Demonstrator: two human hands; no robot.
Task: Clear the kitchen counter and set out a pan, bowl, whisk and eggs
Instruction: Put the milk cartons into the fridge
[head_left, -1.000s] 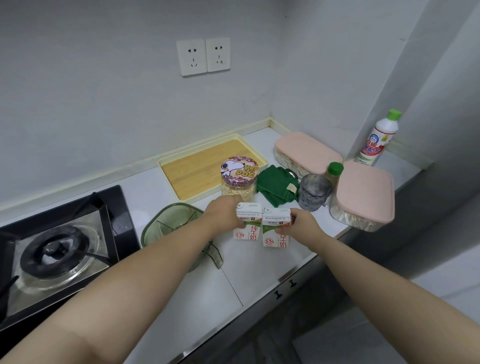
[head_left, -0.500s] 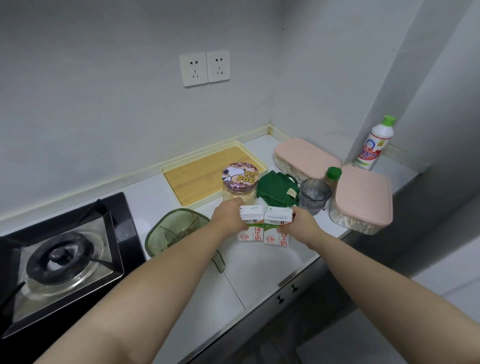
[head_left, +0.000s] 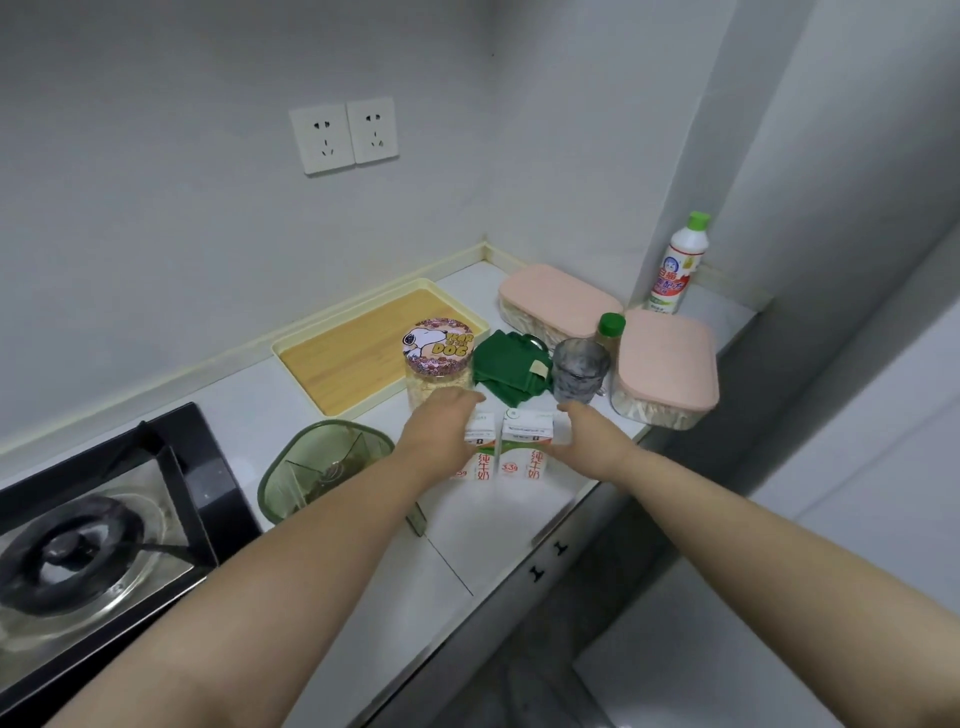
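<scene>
Two white and green milk cartons stand side by side on the white counter, the left carton and the right carton. My left hand lies against the left carton's outer side and partly covers it, fingers straight, tips near the jar. My right hand sits at the right carton's outer side, fingers straight and pointing towards the glass. Neither hand is curled around a carton. No pan, bowl, whisk or eggs are in view.
Behind the cartons stand a cartoon-lidded jar, a green cloth, a grey glass, a green-capped spice bottle and two pink-lidded boxes. A wooden tray, a green basket, a gas hob and a cleaner bottle are also here.
Both hands were closed on the cartons and brought them together; now the fingers have straightened and slid forward along the cartons' sides. The view has shifted slightly.
</scene>
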